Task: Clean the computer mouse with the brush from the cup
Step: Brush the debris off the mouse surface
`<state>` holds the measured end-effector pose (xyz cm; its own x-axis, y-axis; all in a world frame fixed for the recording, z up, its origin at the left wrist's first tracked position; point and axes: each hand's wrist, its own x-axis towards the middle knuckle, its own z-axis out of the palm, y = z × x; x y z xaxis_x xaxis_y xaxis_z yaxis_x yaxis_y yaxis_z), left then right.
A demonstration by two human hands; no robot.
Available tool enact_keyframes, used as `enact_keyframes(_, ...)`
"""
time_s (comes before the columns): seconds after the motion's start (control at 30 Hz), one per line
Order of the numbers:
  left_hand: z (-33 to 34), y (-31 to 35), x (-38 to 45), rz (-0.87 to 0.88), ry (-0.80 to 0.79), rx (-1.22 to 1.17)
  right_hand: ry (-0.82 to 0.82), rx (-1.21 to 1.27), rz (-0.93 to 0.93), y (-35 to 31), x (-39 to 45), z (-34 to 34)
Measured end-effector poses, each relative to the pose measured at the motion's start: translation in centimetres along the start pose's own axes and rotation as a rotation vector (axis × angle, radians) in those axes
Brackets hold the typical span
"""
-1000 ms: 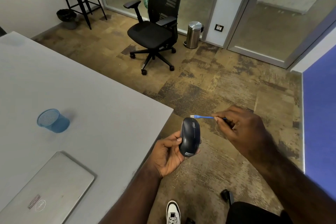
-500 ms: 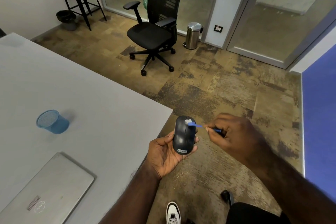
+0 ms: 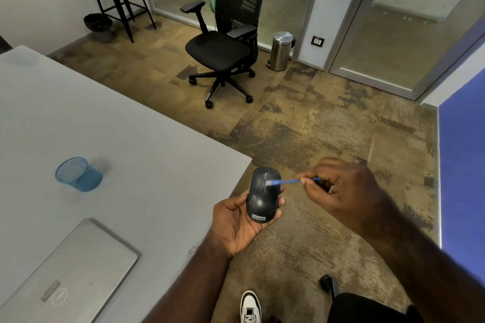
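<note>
1. The left hand (image 3: 237, 220) cradles the black mouse (image 3: 262, 194) from below, palm up, fingers curled round its sides. The grip looks meant to keep the top of the mouse facing up and free, so that the tool can reach it.

2. The mouse is held in the air just off the corner of the grey table (image 3: 126, 139), above the carpet. Working off the edge likely lets loosened dust drop to the floor and not onto the tabletop.

3. The right hand (image 3: 338, 186) pinches the thin blue brush (image 3: 284, 181) between thumb and fingertips, much as one holds a pen, the other fingers folded in. A pinch that far back on the handle probably favours small, light strokes over pressure.

4. The brush lies nearly level, its pale tip resting on the top of the mouse just below the scroll wheel, at the seam between the two buttons. That groove is a likely trap for grime, which would explain the aim.

5. The blue mesh cup (image 3: 77, 173) stands on the table well apart from the hands, with nothing visible in it. It sits within reach for returning the brush afterwards.

6. A closed silver laptop (image 3: 68, 275) lies at the near edge of the table, clear of the work.

7. I judge the cleaning to be under way: the brush is out and on the mouse, while the sides and underside have yet to face it.
</note>
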<state>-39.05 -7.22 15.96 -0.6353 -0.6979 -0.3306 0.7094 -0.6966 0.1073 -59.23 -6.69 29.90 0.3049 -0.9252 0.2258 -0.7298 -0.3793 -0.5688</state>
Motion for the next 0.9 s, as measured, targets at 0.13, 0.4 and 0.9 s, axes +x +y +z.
enact_keyframes(0.13,-0.1,0.1,-0.1,-0.012,-0.019,-0.018,0.102,-0.067,0.047,0.3,0.4,-0.1)
enact_keyframes(0.4,-0.5,0.2,-0.1,0.048,0.020,-0.090,0.002,0.011,0.010,0.0,-0.2,0.0)
enact_keyframes(0.9,0.1,0.6,0.3,0.134,0.024,-0.157,0.033,0.060,0.008,-0.6,-1.8,1.4)
